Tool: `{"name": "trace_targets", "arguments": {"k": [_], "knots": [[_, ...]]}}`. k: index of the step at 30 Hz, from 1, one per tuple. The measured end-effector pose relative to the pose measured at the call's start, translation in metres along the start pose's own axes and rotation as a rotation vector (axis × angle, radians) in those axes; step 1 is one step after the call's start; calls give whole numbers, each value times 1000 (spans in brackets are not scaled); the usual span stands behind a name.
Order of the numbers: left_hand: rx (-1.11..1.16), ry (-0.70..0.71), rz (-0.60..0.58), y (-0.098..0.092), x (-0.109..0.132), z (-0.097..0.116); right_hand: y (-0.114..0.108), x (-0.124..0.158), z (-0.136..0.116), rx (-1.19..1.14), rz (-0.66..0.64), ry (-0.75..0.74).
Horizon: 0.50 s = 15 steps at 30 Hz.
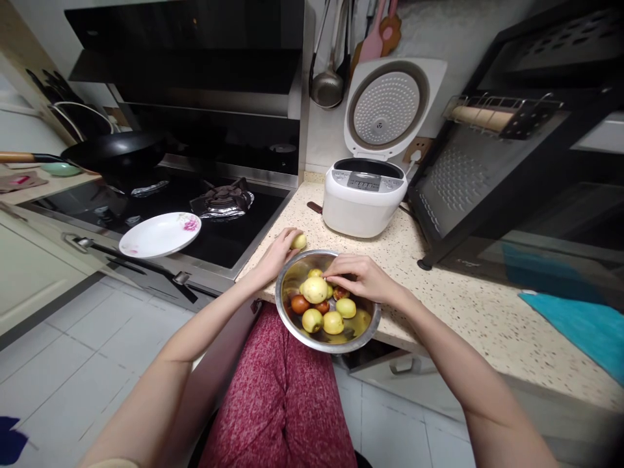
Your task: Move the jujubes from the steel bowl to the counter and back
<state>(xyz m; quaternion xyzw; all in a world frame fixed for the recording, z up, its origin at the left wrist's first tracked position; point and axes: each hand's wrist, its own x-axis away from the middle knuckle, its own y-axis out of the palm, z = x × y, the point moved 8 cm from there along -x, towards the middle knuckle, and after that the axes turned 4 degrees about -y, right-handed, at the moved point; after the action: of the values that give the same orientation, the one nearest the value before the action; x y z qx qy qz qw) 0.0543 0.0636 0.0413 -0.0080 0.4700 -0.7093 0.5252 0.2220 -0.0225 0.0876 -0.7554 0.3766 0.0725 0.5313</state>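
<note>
A round steel bowl (328, 346) sits at the counter's front edge, above my lap. Inside lie several jujubes, some yellow-green like the one in front (333, 322), others reddish brown like the one on the left (299, 303). Just beyond the bowl's left rim, my left hand (280, 252) is closed on a yellow-green jujube (299, 241). My right hand (358, 274) reaches over the right rim, its fingers bent together among the fruit. What sits between those fingertips is hidden.
An open white rice cooker (363, 205) stands behind the bowl. To the left, a flowered plate (158, 242) overlaps the hob's front edge, near a burner (227, 198) and a black wok (117, 153). A black rack (468, 175) and blue cloth (575, 328) are on the right.
</note>
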Motion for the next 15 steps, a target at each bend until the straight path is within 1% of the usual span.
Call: {"name": "trace_targets", "arguments": {"k": [4,7,9,11,12,15], "knots": [[-15,-20,23,-5,3,1,-3,1,1,21,48,-10],[-10,-7,127,-19,4,2,-6,1,3,39,90,-11],[6,27,208,-32,5,8,-8,1,3,49,117,-11],[33,62,252,-43,8,19,-9,2,4,63,143,-3],[50,73,251,-46,10,27,-10,2,4,69,156,3],[88,122,196,-51,19,56,-13,2,1,61,194,13]]}}
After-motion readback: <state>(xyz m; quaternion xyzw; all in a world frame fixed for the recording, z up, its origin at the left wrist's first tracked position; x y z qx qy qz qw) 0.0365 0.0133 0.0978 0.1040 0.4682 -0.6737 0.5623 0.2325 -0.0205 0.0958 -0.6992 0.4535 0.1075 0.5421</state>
